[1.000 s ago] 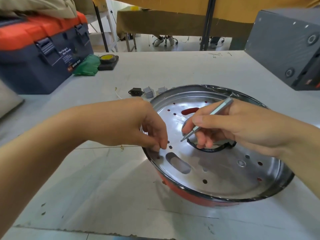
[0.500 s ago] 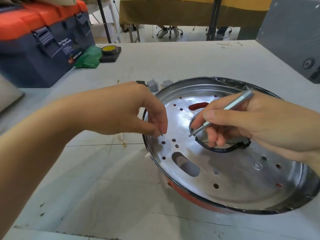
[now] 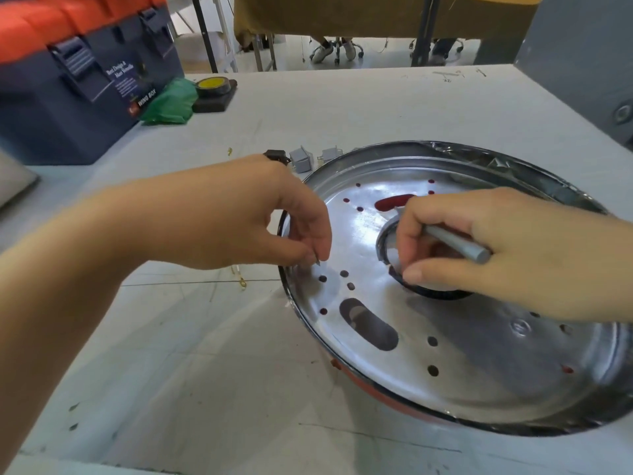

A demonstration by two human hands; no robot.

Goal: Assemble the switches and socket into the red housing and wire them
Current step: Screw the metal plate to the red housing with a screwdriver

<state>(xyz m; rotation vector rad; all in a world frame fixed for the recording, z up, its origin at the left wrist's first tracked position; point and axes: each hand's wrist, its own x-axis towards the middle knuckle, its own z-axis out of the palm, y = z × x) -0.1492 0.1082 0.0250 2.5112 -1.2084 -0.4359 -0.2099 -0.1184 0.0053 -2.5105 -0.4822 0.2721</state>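
Observation:
The round housing point(image 3: 462, 365) lies on the white table, a shiny perforated metal plate on top and a red wall showing at its lower edge point(image 3: 363, 380). My left hand point(image 3: 260, 217) hovers over its left rim and pinches a small screw point(image 3: 318, 261) point down above the holes. My right hand point(image 3: 496, 248) grips a grey screwdriver point(image 3: 455, 243), now folded into the palm, over the central opening. Behind my left hand lie two grey switches point(image 3: 300, 159) point(image 3: 329, 154) and a black socket point(image 3: 275, 155), partly hidden.
A blue and orange toolbox point(image 3: 68, 80) stands at the back left, with a green bag point(image 3: 171, 102) and a yellow tape roll point(image 3: 212, 85) beside it. A grey box point(image 3: 589, 63) stands at the back right. Small brass bits point(image 3: 241, 281) lie left of the housing.
My right hand has turned the screwdriver from a pen-like hold to lying across the palm. My left hand keeps pinching the screw over the left holes. The camera has leaned closer.

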